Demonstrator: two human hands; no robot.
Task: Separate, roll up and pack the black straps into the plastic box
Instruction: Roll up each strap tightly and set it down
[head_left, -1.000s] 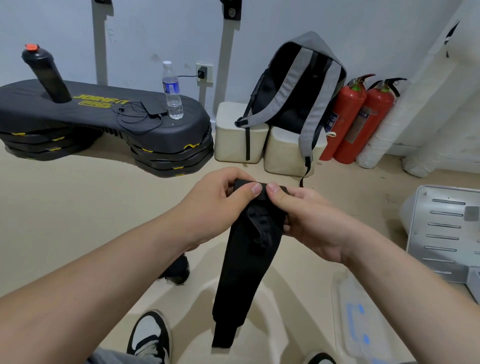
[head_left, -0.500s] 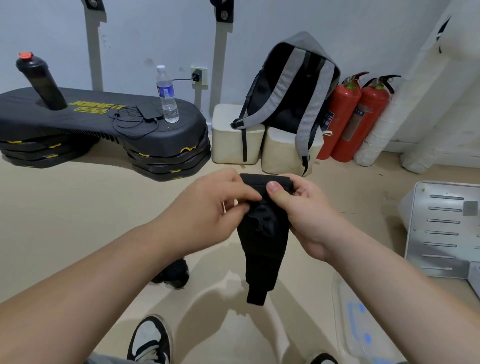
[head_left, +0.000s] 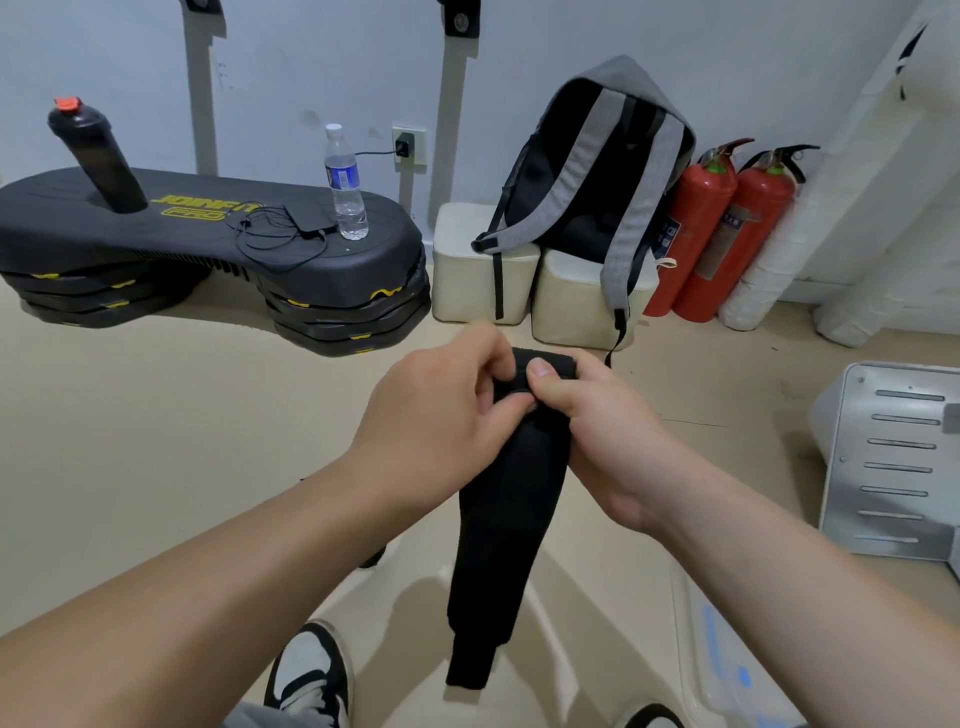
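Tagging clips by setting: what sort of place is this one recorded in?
Probably a corner of a gym or fitness studio: stacked black step platforms marked JOINFIT, a grey backpack propped on cream blocks, and two red fire extinguishers.

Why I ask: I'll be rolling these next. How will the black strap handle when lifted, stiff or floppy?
Probably floppy: the black strap hangs limp below the left hand and right hand, which pinch its top. Likely light, since fingers alone carry it. The rolled top might unwind if released; both hands clamp it.
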